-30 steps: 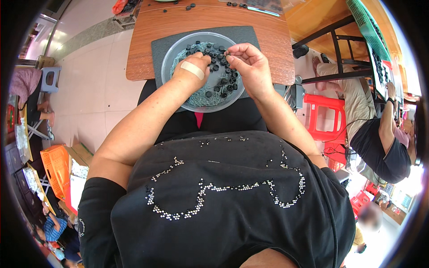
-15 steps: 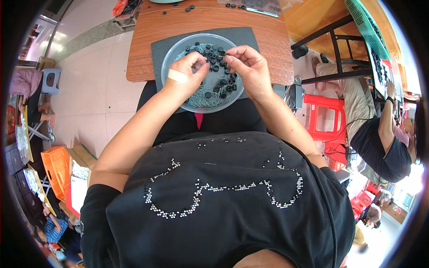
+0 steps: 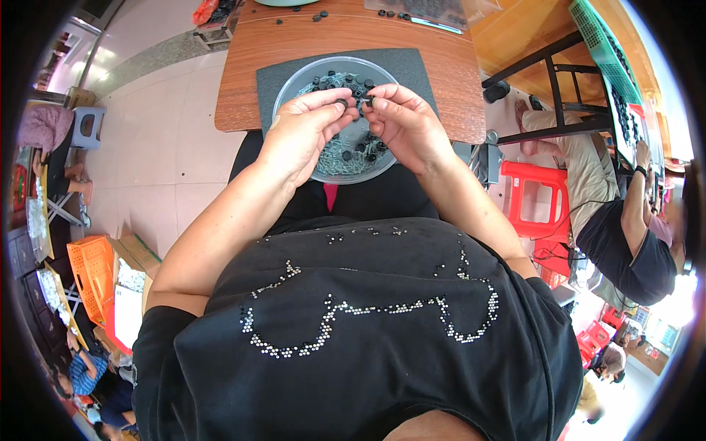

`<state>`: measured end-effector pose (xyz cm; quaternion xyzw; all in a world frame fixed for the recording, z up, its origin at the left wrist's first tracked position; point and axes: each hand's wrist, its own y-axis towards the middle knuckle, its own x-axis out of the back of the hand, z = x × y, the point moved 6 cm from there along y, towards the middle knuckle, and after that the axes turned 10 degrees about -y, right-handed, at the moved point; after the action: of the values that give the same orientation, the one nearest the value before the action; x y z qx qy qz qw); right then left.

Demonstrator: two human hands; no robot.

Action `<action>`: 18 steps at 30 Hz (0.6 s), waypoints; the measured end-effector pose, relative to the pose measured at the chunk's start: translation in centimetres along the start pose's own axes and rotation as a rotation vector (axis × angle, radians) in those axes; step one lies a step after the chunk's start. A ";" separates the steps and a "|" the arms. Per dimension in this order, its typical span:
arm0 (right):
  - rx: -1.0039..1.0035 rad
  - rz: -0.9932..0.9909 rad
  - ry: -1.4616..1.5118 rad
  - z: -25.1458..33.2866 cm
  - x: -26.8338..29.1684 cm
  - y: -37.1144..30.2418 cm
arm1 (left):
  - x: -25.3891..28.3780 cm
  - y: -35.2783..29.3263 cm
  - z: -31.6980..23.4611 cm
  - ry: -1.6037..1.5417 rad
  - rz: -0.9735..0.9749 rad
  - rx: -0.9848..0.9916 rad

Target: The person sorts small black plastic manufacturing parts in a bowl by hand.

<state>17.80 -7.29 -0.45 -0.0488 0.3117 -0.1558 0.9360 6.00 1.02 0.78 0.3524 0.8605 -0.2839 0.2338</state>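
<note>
My left hand is over the round clear basin, its thumb and fingers closed on a small round black cap. Facing it, a short gap away, my right hand pinches another small black piece with a pale metallic bit showing on it; the fingers partly cover it. Inside the basin lie many thin silvery screws and loose black caps. My two hands hide part of these.
Beneath the basin is a dark grey mat on the brown wooden table. A pen and several black caps lie toward the far edge. At right stand a red stool and a seated person.
My left hand has turned, opening its palm side toward the right hand, and a black cap now shows in its fingers. The view has shifted slightly.
</note>
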 end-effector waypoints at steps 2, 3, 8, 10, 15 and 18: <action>0.079 -0.007 -0.096 0.3 -0.2 -0.2 | -0.3 -0.3 -0.2 -0.065 0.000 0.013; 0.080 -0.007 -0.095 0.3 -0.4 -0.4 | -0.4 -0.4 -0.1 -0.002 0.004 0.037; 0.307 -0.054 -0.556 1.3 -1.3 -0.8 | -0.5 -0.7 0.1 0.113 0.002 0.034; 0.344 -0.075 -0.608 1.3 -1.2 -0.7 | -0.8 -0.8 -0.2 0.095 0.003 0.001; 0.425 -0.158 -0.753 1.4 -0.6 -0.8 | -1.0 -0.8 0.0 0.030 0.048 0.028; 0.438 -0.203 -0.825 1.5 -0.6 -0.9 | -1.0 -0.8 0.1 0.011 0.071 0.045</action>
<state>18.02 -7.95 1.31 0.0618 -0.1323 -0.2763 0.9499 6.00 -0.01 1.54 0.3896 0.8422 -0.2926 0.2309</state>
